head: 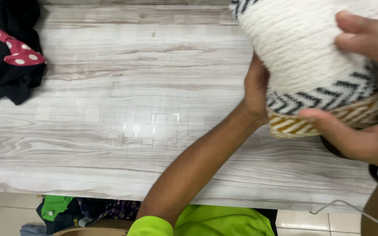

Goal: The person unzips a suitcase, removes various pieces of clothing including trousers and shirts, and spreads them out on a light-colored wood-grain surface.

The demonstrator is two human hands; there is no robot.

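Right hand [364, 91] nearest the lens — clamped on a knitted white garment [302, 52] with black and mustard zigzag bands, held above the pale wood-grain tabletop [123, 118]. Left hand [255, 89] is pressed against its side, grip partly hidden. Black clothing [5, 65] is seen far left.

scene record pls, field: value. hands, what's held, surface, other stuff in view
left hand: left hand pressed against the side of the knit garment, partly hidden behind it
right hand: right hand gripping the garment, fingers on top, thumb below
held item: white knit garment with black zigzag band and mustard hem, lifted above the table
surface: pale wood-grain table
on table: black clothing with red polka-dot bow, far left edge
below table: green and dark clothes on the floor
motion: garment blurred
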